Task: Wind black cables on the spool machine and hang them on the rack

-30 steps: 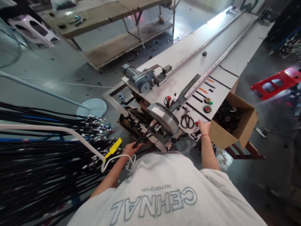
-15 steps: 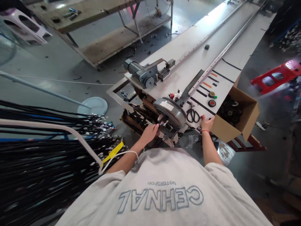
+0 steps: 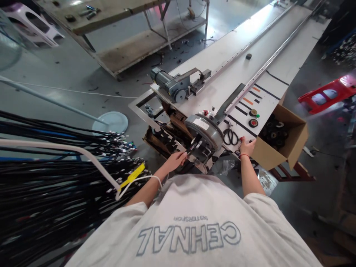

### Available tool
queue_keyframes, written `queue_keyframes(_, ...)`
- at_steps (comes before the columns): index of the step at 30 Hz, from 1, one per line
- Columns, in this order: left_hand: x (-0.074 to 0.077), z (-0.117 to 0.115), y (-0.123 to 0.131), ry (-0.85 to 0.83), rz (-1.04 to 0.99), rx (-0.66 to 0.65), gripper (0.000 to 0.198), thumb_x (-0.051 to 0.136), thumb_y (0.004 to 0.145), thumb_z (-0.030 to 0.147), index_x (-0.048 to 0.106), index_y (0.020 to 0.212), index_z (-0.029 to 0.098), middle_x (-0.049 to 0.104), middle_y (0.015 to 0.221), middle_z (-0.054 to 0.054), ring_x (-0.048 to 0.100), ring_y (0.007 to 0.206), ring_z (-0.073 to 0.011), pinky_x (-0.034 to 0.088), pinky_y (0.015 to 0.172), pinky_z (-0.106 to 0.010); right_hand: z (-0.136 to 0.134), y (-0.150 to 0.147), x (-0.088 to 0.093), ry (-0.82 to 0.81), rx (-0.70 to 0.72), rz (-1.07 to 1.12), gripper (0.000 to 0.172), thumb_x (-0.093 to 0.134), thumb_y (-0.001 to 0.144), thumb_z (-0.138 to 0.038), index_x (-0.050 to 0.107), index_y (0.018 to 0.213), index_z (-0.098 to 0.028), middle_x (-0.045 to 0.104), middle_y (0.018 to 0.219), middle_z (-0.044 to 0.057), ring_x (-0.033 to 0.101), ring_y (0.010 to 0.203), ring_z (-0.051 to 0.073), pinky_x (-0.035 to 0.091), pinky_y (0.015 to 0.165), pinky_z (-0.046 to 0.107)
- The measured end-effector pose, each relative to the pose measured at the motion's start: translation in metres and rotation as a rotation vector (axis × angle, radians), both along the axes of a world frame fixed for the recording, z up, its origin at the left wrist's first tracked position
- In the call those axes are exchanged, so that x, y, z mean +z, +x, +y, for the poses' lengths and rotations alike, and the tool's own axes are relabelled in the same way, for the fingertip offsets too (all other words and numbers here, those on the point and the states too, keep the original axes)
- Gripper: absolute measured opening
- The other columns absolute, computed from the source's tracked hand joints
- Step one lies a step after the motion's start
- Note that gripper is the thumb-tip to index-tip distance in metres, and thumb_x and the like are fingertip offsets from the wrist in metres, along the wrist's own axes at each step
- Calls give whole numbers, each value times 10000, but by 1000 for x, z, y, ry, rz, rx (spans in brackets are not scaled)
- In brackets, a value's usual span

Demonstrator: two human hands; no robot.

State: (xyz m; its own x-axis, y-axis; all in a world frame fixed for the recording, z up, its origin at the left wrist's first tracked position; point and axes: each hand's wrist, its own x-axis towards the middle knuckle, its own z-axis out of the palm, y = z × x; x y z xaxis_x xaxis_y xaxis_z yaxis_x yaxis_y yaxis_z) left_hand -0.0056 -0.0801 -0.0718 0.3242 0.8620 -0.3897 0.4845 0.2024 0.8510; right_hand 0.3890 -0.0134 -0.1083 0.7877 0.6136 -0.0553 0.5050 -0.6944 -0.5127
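My left hand (image 3: 178,159) is closed, fingertips pinched at a thin dark piece in front of a round grey wheel-shaped machine (image 3: 204,129); its kind is too small to make out. My right hand (image 3: 247,147) lies at the table's front corner, fingers apart, its thumb by a small red button (image 3: 241,139). Black-handled scissors (image 3: 230,137) lie between that hand and the wheel. Beyond them are two tape rolls (image 3: 253,122), black and orange strips (image 3: 248,101) and a green cap (image 3: 258,116).
A cardboard box (image 3: 294,142) of dark rolls stands right of my right hand. A grey motor unit (image 3: 174,84) sits at the table's left edge. Bundles of black cables (image 3: 55,193) hang on my left, near a white tube (image 3: 83,150). A long rail (image 3: 272,57) runs down the table.
My left hand has drawn slightly down and away from the wheel, with the dark piece at its fingertips. The right hand stays at the table corner. The view has shifted slightly.
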Motion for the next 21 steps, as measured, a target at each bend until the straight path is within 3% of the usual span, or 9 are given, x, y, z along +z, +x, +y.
queue_keyframes(5, -16, -22, -19, 13, 42, 55, 475, 345, 873, 581, 522, 682, 183, 570, 609, -4, 531, 616, -156, 435, 642, -272, 0, 0, 0, 7, -14, 1, 886, 479, 840, -626, 253, 1479, -56, 407, 1431, 238, 422, 1296, 357, 359, 1046, 446)
queue_keyframes(8, -13, -26, -17, 36, 102, 77, 451, 361, 872, 558, 555, 734, 175, 575, 634, -11, 529, 632, -162, 439, 642, -276, 0, -1, 1, 11, -27, 11, 840, 408, 874, -630, 269, 1476, -60, 402, 1433, 243, 427, 1291, 358, 358, 1043, 459)
queue_keyframes(12, -12, -28, -12, 32, 73, 119, 453, 382, 870, 559, 596, 810, 164, 631, 716, -39, 568, 694, -179, 467, 683, -289, -1, -2, 1, 11, -15, -2, 879, 476, 849, -623, 259, 1476, -46, 419, 1413, 252, 424, 1293, 354, 351, 1050, 443)
queue_keyframes(21, -12, -28, 3, 52, 10, 204, 459, 382, 871, 587, 541, 744, 176, 568, 640, -11, 551, 629, -167, 453, 636, -279, 0, 0, 1, 16, 0, 18, 886, 499, 843, -597, 240, 1474, -31, 414, 1409, 265, 404, 1312, 345, 328, 1068, 421)
